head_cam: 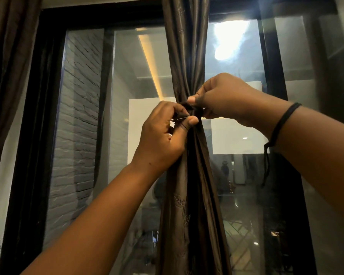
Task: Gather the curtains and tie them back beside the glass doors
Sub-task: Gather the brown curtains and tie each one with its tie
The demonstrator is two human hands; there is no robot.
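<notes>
At far left, a second brown curtain (pixel 10 62) hangs beside the black door frame (pixel 38 124). At centre, the gathered curtain (pixel 187 56) hangs before the glass doors (pixel 83 120), cinched at mid-height by a dark tie (pixel 189 108). The left hand (pixel 163 135) pinches the tie's left side; the right hand (pixel 224 98), its wrist bearing a black cord bracelet (pixel 282 122), pinches its right side.

Grey brick wall (pixel 75 120) behind glass
</notes>
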